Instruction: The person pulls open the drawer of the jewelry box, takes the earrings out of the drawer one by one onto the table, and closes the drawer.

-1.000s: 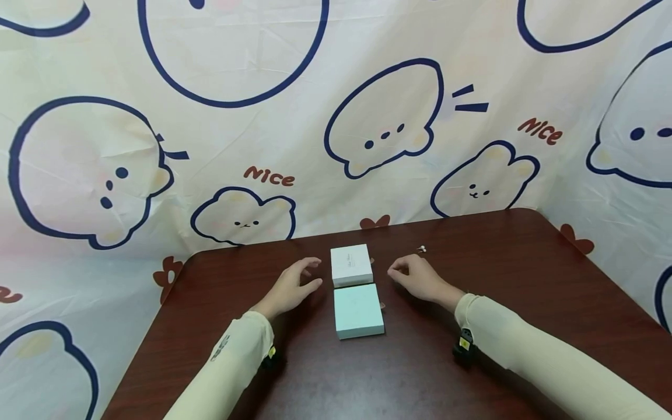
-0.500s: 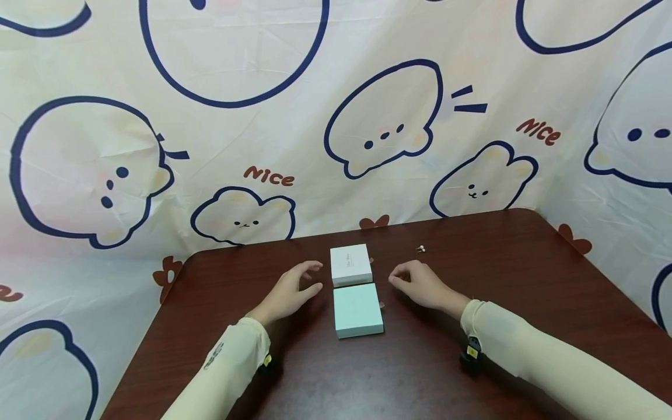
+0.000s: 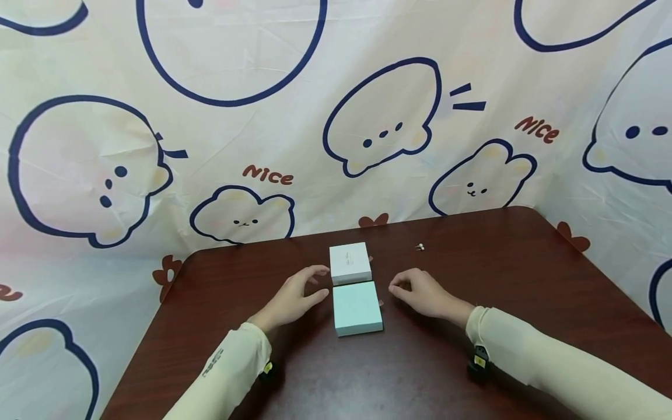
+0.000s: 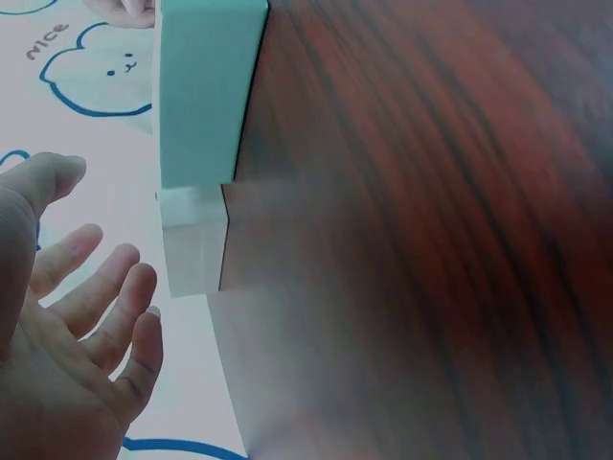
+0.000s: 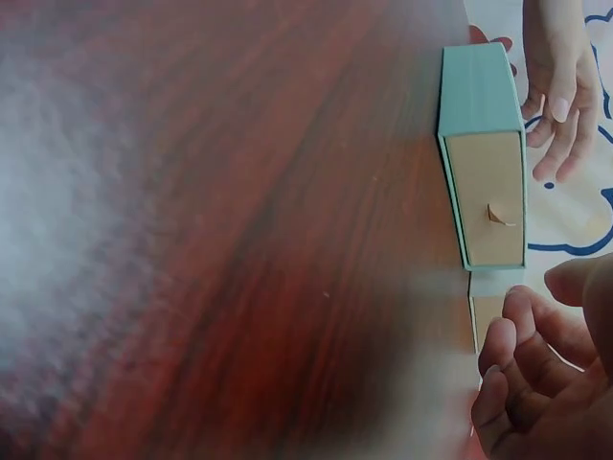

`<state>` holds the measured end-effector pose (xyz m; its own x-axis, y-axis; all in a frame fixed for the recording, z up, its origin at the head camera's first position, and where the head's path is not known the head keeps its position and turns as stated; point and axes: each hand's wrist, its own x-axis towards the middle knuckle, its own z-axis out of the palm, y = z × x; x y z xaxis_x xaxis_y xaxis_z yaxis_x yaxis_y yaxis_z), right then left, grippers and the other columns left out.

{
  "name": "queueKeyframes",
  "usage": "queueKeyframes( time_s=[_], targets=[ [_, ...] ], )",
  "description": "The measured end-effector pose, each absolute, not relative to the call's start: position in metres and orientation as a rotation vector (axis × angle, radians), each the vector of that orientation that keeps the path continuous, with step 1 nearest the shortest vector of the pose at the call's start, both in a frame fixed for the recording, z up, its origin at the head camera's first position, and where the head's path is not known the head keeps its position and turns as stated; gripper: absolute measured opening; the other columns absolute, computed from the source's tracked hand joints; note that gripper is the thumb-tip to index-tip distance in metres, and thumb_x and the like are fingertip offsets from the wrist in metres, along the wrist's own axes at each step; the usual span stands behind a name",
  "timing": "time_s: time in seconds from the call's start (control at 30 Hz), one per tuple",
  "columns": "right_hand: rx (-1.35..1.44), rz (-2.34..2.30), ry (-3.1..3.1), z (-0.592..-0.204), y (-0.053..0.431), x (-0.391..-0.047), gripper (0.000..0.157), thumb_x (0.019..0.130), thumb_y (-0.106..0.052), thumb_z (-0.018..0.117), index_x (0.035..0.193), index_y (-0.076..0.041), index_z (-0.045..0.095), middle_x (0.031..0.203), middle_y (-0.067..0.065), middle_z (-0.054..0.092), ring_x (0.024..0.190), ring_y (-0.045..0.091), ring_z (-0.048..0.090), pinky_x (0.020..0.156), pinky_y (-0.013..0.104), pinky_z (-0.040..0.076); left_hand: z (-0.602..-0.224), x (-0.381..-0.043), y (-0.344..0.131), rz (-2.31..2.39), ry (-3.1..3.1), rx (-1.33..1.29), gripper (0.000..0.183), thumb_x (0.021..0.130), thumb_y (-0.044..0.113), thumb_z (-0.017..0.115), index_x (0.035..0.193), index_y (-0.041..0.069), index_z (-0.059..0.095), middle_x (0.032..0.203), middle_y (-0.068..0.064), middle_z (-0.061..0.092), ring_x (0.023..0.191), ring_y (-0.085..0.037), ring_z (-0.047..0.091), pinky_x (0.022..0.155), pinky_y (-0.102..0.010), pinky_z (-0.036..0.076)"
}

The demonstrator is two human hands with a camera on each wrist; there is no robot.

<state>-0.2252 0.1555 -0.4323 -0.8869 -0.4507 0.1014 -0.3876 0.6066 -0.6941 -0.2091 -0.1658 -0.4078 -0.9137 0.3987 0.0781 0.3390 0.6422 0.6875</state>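
Two small boxes lie one behind the other on the table: a white box [image 3: 350, 262] with faint lettering at the back, and a mint-green box [image 3: 358, 306] in front. In the head view my left hand [image 3: 291, 298] is just left of them, thumb and fingers spread apart with nothing held, fingertips close to the white box's side. My right hand [image 3: 426, 293] is to their right, its fingers loosely curled and holding nothing. The right wrist view shows the mint box's tan drawer front [image 5: 487, 187] with a small ribbon pull tab [image 5: 500, 217].
A pair of tiny white, bead-like items [image 3: 420, 247] lies on the dark brown table [image 3: 325, 379], behind the right hand. Cloth with cartoon drawings [image 3: 252, 134] hangs behind the table and along its sides. Each sleeve carries a black wrist device [image 3: 478, 363].
My left hand has come a little to the right, nearer the white box. The right hand has drawn back slightly toward me. Both boxes stay where they were.
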Motion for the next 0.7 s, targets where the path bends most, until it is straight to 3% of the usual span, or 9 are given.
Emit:
queueKeyframes(
  time_s=[0.7],
  targets=[
    [-0.758, -1.148, 2.699, -0.435, 0.149, -0.209, 0.013, 0.098, -0.013, 0.064, 0.096, -0.012, 0.077, 0.084, -0.005, 0.069, 0.069, 0.007, 0.052, 0.065, 0.023, 0.045, -0.409, -0.194, -0.16, 1.075, 2.746, 0.68, 0.057, 0.098, 0.024, 0.068, 0.149, 0.012, 0.047, 0.143, -0.01, 0.057, 0.121, -0.025, 0.056, 0.102, -0.05, 0.047]
  ],
)
